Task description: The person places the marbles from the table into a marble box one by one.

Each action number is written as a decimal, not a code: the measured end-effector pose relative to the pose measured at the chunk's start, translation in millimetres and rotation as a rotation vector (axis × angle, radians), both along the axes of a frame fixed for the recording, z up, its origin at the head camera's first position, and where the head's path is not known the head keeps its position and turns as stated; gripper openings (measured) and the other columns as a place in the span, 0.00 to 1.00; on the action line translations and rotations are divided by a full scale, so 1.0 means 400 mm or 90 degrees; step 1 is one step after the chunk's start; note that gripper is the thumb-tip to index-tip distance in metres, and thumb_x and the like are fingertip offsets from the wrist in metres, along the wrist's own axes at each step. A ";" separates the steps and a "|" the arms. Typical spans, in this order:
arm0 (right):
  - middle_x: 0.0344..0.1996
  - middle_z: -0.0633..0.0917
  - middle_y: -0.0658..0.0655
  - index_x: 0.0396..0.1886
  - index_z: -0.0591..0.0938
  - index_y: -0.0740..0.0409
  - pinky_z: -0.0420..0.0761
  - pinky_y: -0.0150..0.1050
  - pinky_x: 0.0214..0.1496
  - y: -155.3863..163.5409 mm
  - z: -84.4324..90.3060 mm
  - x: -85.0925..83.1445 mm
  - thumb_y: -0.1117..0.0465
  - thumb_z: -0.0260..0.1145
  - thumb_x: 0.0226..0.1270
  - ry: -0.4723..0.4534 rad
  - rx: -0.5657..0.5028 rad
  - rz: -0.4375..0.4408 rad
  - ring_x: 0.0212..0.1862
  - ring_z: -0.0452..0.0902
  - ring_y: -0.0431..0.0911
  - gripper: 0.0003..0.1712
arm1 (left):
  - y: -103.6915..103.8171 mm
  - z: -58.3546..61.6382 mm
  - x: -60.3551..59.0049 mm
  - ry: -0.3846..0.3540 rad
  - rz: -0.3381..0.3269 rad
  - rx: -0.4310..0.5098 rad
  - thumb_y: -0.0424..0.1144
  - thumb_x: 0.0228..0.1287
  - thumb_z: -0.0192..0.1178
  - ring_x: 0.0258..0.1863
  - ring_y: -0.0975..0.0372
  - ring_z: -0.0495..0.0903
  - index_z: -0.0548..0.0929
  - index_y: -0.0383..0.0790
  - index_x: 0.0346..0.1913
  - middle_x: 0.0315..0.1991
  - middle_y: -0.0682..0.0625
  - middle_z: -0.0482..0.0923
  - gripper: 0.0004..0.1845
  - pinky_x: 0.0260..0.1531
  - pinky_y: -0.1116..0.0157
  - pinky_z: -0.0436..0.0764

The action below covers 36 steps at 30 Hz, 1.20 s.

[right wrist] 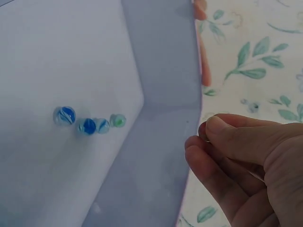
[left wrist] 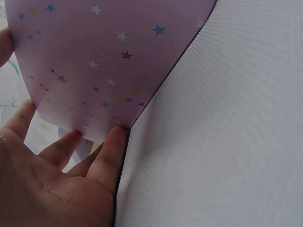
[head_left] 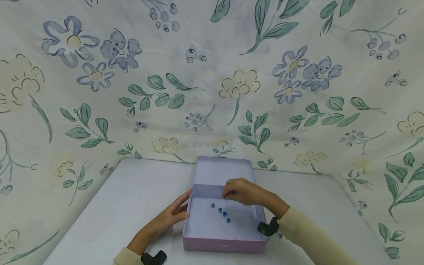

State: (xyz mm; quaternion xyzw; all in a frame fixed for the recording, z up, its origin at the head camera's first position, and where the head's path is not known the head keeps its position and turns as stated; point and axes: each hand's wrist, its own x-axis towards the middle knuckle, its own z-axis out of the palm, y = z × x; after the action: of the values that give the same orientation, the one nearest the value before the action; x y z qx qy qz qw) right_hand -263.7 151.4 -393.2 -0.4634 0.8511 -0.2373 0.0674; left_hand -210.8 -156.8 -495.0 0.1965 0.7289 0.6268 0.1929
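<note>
While the left hand (head_left: 169, 215) lies flat-fingered against the left outer wall of the open lilac box (head_left: 225, 244) mid-table, the right hand (head_left: 243, 191) hovers above its back wall, fingertips pinched together; whether they hold anything is unclear. Four marbles (head_left: 221, 212) rest inside.

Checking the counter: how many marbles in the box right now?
4, in a short diagonal row on the box floor: marbles at. The right hand hovers over the far wall and may pinch another; cannot tell.
</note>
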 end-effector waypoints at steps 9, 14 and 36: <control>0.36 0.87 0.52 0.41 0.88 0.61 0.80 0.20 0.42 -0.054 -0.053 -0.007 0.69 0.69 0.65 -0.025 0.053 0.005 0.37 0.79 0.30 0.07 | -0.001 0.002 0.000 0.006 -0.007 0.000 0.41 0.76 0.52 0.76 0.30 0.44 0.42 0.56 0.81 0.82 0.39 0.33 0.40 0.68 0.30 0.55; 0.37 0.88 0.51 0.41 0.89 0.59 0.79 0.21 0.41 -0.067 -0.079 -0.009 0.68 0.68 0.66 -0.039 0.078 -0.010 0.36 0.77 0.29 0.07 | -0.003 -0.001 -0.001 0.009 -0.012 0.001 0.41 0.76 0.51 0.76 0.29 0.43 0.42 0.57 0.81 0.82 0.39 0.33 0.39 0.68 0.29 0.55; 0.34 0.88 0.48 0.38 0.90 0.55 0.79 0.19 0.41 -0.083 -0.150 -0.001 0.67 0.71 0.63 0.004 0.116 0.007 0.37 0.79 0.28 0.06 | -0.004 0.000 -0.001 0.010 -0.013 -0.001 0.41 0.76 0.51 0.77 0.31 0.44 0.43 0.59 0.81 0.82 0.41 0.34 0.39 0.67 0.27 0.50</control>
State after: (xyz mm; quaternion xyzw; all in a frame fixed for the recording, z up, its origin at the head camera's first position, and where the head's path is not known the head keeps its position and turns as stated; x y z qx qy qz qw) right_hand -264.1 118.2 -453.3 -0.4610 0.8667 -0.1570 0.1077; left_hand -211.0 -158.4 -495.1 0.2088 0.7288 0.6226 0.1939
